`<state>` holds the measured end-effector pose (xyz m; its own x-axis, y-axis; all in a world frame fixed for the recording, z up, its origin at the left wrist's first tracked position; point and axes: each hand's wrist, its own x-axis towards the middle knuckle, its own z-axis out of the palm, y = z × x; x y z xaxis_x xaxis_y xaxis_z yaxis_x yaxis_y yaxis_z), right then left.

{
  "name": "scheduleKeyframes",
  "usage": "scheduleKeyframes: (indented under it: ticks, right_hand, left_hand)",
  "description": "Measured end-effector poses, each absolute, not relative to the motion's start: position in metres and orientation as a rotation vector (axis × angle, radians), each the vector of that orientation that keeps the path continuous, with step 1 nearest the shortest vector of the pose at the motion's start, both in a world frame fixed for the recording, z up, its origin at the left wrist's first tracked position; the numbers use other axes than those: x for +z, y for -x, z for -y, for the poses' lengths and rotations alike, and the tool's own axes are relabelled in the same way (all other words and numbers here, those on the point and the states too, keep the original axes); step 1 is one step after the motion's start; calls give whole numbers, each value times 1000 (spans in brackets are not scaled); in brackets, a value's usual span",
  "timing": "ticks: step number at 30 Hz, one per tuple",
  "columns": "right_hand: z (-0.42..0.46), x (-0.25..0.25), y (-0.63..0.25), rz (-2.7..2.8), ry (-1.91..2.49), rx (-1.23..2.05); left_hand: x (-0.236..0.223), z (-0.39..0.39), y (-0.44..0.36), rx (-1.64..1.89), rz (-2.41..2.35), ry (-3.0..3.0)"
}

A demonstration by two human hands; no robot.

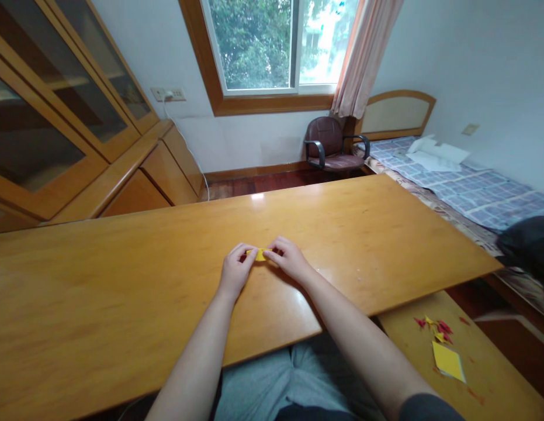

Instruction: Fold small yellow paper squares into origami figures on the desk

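Note:
A small piece of yellow folded paper [261, 255] is held just above or on the wooden table [144, 280], between my two hands. My left hand [238, 266] pinches its left end between thumb and fingers. At the right end, my right hand [289, 257] grips the paper in the same way, thumb towards me. The fingers hide both ends, so only the middle strip shows, and I cannot make out its exact folds.
On a lower surface [412, 316] at right lie red and yellow folded paper pieces [439, 330] and a stack of yellow square paper [448, 361]. Beyond the table stand a chair [326, 140] and a bed [477, 187] with a black bag [528, 242]. A glass-fronted cabinet [56, 216] borders the left.

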<state>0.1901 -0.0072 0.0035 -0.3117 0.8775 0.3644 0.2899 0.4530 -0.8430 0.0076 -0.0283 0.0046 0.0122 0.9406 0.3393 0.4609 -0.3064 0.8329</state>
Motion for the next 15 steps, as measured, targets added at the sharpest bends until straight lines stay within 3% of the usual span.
scheduleKeyframes:
  ticks: [15]
  right_hand:
    - [4, 1, -195, 1671, 1061, 902]
  left_hand:
    - [-4, 24, 0, 1435, -1522, -1358]
